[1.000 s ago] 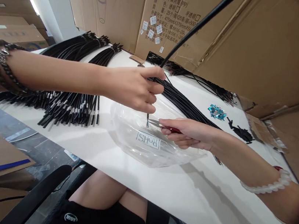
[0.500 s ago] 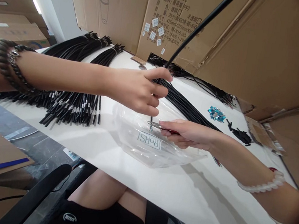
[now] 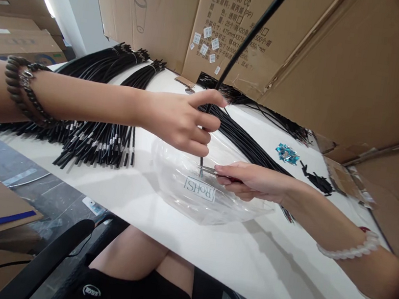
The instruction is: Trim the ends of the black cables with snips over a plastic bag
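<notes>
My left hand (image 3: 192,121) is closed round a black cable (image 3: 250,35), which rises out of the top of the view. Below the fingers the cable's lower end points down, with thin wires showing at its tip. My right hand (image 3: 243,179) grips small scissors (image 3: 209,170), whose blades are at the wires. Both hands are above a clear plastic bag (image 3: 177,201) marked RoHS, lying on the white table (image 3: 237,254). A bundle of black cables (image 3: 252,142) runs behind my right hand.
More cable bundles (image 3: 99,148) with white labels spread over the table's left side. Blue foil pieces (image 3: 287,154) and short black pieces (image 3: 317,180) lie at the right. Large cardboard boxes (image 3: 166,16) stand behind, with small stickers on one.
The upper part of the held cable has swung left. Both hands have shifted only slightly, and the scissors stay at the wire tip.
</notes>
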Available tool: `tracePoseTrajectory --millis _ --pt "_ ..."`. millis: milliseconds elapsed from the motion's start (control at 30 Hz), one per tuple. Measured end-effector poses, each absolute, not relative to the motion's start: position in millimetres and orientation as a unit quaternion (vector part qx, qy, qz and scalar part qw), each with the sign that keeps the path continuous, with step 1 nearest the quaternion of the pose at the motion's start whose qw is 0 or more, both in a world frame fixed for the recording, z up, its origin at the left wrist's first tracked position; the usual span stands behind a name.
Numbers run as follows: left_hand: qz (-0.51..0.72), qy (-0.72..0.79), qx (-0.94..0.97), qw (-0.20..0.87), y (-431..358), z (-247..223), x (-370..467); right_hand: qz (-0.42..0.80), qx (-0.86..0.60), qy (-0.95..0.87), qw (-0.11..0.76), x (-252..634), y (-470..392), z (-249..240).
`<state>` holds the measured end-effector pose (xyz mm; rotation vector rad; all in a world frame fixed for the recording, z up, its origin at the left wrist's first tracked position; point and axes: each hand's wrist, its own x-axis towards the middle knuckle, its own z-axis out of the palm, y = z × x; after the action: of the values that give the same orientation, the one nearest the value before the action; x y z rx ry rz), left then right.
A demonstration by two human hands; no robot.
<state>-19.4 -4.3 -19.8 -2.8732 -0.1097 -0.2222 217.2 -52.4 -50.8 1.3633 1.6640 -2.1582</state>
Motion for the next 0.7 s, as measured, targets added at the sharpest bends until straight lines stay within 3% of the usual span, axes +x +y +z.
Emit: tracePoseTrajectory --millis 200,567,700 --pt "-0.130 -0.032 -0.988 0.074 -1 -25 -22 -0.726 0.417 0.543 0.063 222 -49 -52" --pt "-0.099 0.035 -0.967 0.232 14 -36 -32 -0.754 0.400 0.517 0.063 224 -48 -51" --pt "-0.078 0.029 -0.972 0.220 14 -37 -31 -0.747 0.409 0.520 0.060 223 -48 -51"
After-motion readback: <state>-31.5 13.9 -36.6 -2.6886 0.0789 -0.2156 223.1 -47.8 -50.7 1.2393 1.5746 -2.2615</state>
